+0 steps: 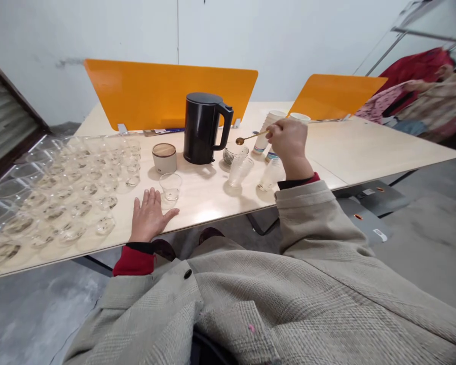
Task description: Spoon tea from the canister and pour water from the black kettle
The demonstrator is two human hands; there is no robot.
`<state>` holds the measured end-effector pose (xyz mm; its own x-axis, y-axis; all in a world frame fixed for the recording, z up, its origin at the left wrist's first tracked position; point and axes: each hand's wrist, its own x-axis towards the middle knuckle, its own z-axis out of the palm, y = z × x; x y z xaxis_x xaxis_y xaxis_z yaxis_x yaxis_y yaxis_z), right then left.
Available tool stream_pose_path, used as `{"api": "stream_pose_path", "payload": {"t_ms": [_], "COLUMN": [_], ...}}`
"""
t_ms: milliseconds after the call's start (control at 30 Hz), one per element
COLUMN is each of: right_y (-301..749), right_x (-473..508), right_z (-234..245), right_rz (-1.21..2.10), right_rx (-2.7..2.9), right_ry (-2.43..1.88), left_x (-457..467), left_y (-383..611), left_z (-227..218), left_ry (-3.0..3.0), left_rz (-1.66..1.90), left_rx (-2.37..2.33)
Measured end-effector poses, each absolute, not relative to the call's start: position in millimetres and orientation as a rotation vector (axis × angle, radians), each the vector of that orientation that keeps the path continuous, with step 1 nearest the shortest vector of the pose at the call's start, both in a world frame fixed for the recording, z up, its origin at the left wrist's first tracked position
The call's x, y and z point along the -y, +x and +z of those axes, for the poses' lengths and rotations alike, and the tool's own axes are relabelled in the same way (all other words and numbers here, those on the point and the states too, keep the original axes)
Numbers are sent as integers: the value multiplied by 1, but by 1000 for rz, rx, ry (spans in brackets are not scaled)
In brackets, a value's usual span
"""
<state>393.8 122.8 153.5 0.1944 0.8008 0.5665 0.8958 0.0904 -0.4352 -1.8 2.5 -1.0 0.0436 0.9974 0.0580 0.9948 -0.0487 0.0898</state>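
Observation:
My right hand (289, 139) is closed around the handle of a small gold spoon (240, 141). The spoon's bowl hangs over a ribbed glass bowl (235, 152); whether anything lies in the spoon I cannot make out. My left hand (149, 215) lies flat near the table's front edge with its fingers spread. Just beyond its thumb stands a clear plastic cup (171, 187). Behind that cup is a white canister (164, 159) with a wooden lid. A black electric kettle (201, 129) stands upright between the canister and the glass bowl.
Many clear cups (72, 203) with dark bits at the bottom crowd the table's left side. Stacked clear cups (240, 171) and paper cups (273, 121) stand near my right hand. An orange divider (167, 96) runs behind the kettle. Another person (433, 96) is at far right.

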Motion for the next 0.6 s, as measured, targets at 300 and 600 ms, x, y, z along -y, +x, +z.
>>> {"api": "stream_pose_path", "payload": {"t_ms": [300,600], "right_y": [310,227], "right_x": [-52,-48], "right_z": [163,122], "right_rz": [355,265], "right_rx": [1521,2010], "right_ry": [-1246,-1286], "left_x": [-4,-25], "left_y": [-4,-15], "left_z": [-13,-24], "left_ry": [2211,1947], "left_rz": [449,1081], "left_rx": [-2105,-1865]}}
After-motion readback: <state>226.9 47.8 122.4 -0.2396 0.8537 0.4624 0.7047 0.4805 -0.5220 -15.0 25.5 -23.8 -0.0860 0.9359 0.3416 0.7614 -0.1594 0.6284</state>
